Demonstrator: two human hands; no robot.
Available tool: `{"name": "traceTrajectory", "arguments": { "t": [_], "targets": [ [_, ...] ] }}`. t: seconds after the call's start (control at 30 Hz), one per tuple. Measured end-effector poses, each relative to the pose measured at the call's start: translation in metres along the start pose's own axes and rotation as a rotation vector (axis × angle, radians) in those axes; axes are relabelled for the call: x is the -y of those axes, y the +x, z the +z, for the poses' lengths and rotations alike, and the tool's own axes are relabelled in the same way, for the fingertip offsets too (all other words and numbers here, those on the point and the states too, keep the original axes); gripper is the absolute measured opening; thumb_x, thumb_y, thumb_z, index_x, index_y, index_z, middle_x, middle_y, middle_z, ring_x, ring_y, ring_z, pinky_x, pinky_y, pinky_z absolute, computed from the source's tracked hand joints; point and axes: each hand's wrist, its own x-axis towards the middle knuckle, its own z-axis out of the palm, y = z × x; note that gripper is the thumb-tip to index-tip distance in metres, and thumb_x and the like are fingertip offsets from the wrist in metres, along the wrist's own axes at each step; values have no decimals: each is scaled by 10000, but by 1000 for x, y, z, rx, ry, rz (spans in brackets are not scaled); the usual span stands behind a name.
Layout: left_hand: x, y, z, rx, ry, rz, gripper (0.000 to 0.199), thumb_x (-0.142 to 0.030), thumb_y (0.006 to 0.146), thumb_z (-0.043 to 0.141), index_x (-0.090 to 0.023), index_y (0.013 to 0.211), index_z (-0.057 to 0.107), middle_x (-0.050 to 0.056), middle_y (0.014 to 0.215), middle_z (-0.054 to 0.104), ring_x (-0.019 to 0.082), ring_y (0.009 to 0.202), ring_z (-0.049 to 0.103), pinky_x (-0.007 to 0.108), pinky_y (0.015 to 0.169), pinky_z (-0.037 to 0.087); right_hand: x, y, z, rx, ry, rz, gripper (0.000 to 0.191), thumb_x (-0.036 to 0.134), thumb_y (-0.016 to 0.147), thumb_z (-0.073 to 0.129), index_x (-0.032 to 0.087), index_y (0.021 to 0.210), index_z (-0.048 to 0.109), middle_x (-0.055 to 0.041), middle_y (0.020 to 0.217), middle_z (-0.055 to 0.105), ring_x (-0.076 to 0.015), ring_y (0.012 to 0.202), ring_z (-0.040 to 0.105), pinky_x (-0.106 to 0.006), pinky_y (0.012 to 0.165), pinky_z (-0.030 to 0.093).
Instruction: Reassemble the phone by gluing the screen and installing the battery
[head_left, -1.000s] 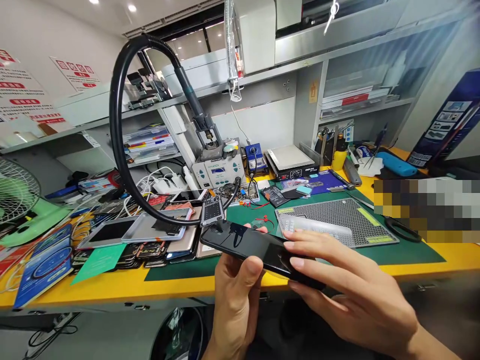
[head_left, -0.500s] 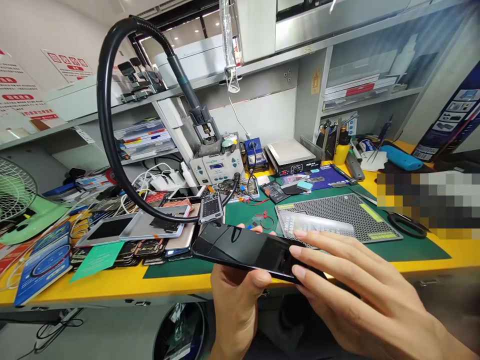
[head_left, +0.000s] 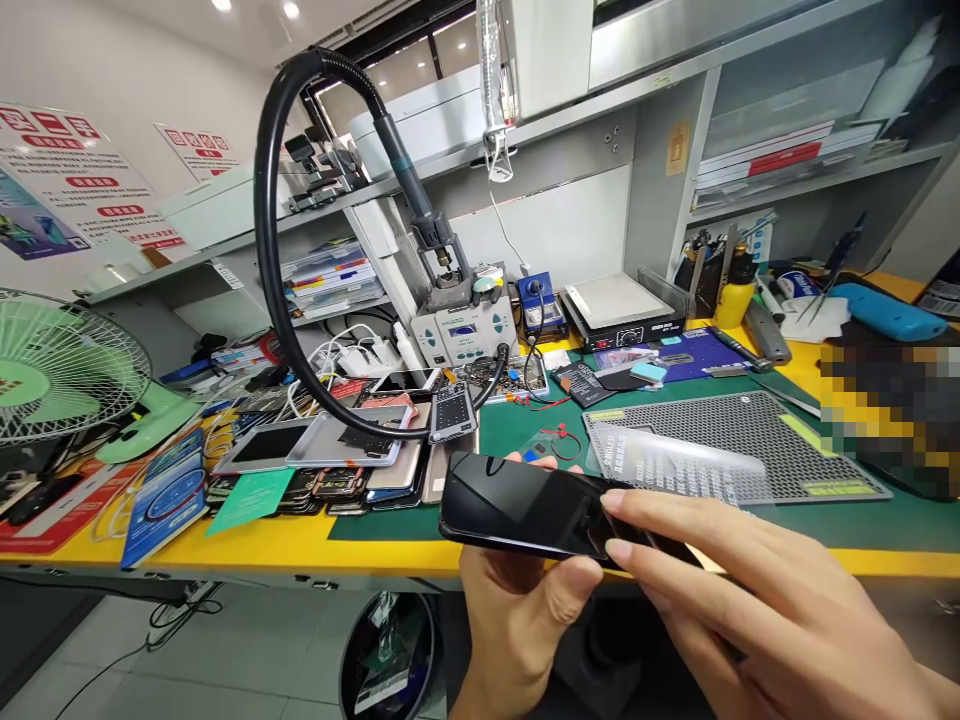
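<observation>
A black smartphone (head_left: 525,505) with a dark, glossy screen is tilted above the front edge of the bench. My left hand (head_left: 517,610) grips it from below, thumb along the near edge and fingertips showing behind the far edge. Stretched fingers of my right hand (head_left: 750,570) rest on the right part of the screen; its thumb is hidden. Behind the phone, a perforated grey mat (head_left: 780,425) lies on the green work mat (head_left: 420,525), with a clear plastic film (head_left: 675,455) over its left part.
A hot-air station (head_left: 465,335) with a looping black hose (head_left: 266,220) stands behind. Stacked phone parts (head_left: 345,445) and a green fan (head_left: 75,370) are at left. A heating plate (head_left: 622,310) and yellow bottle (head_left: 735,290) sit at back right. A bin (head_left: 386,660) stands below.
The view has swung left, so the bench appears further right. The phone has turned slightly in my left hand. My right fingers have shifted on the screen, with fewer of them showing there.
</observation>
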Motion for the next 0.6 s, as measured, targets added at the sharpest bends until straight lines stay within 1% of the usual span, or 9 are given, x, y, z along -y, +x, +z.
{"name": "traceTrajectory", "arguments": {
  "t": [0.07,0.13,0.2,0.27,0.33,0.47,0.53,0.6],
  "targets": [
    [0,-1,2,-44,6,-16,522,-236,790,851,-324,1280,690,46,1284,748,271,1166,713,378,1039,568,3,4,1,-7,15,35,231,150,910,628,174,1099,758,-142,1254,734,-239,1117,718,-365,974,614],
    [-1,-3,5,-118,13,-22,536,-261,750,883,-288,1254,704,64,1265,754,292,1164,713,385,1042,565,5,7,3,-16,26,2,203,184,919,679,161,1106,755,-137,1245,732,-238,1174,686,-367,1038,576],
    [-2,-6,10,-174,-4,-17,563,-250,714,907,-271,1239,706,71,1268,749,308,1201,695,383,1048,564,5,8,5,-19,36,-55,223,145,907,715,142,1127,751,-131,1244,724,-239,1254,635,-371,1100,525],
    [-3,-8,13,-201,-35,-17,591,-232,691,922,-281,1236,700,65,1292,738,308,1234,677,376,1050,567,4,7,8,-17,51,-87,242,85,897,719,126,1133,749,-129,1265,707,-265,1331,578,-402,1134,487],
    [-3,-10,15,-207,-47,-30,607,-234,683,931,-301,1238,693,53,1297,737,292,1230,680,363,1047,570,3,5,10,-15,65,-87,229,56,894,713,120,1111,750,-129,1295,687,-293,1363,548,-433,1129,485],
    [-3,-12,15,-193,-27,-33,625,-249,690,934,-332,1254,678,34,1316,730,263,1221,684,346,1060,559,3,5,11,-33,68,-87,222,24,862,727,119,1062,746,-111,1368,645,-315,1352,554,-446,1110,507],
    [-3,-11,13,-175,-26,-23,634,-232,696,928,-325,1268,670,40,1323,721,269,1227,678,365,1079,543,4,5,11,-31,59,-97,249,17,840,737,124,1064,745,-92,1399,632,-326,1351,556,-445,1104,514],
    [-4,-9,11,-137,-35,-26,659,-220,699,922,-310,1294,655,56,1315,715,284,1230,671,393,1095,527,5,5,11,-38,63,-58,273,14,824,735,144,1064,744,-77,1404,638,-334,1350,559,-450,1092,520]
  ]
}}
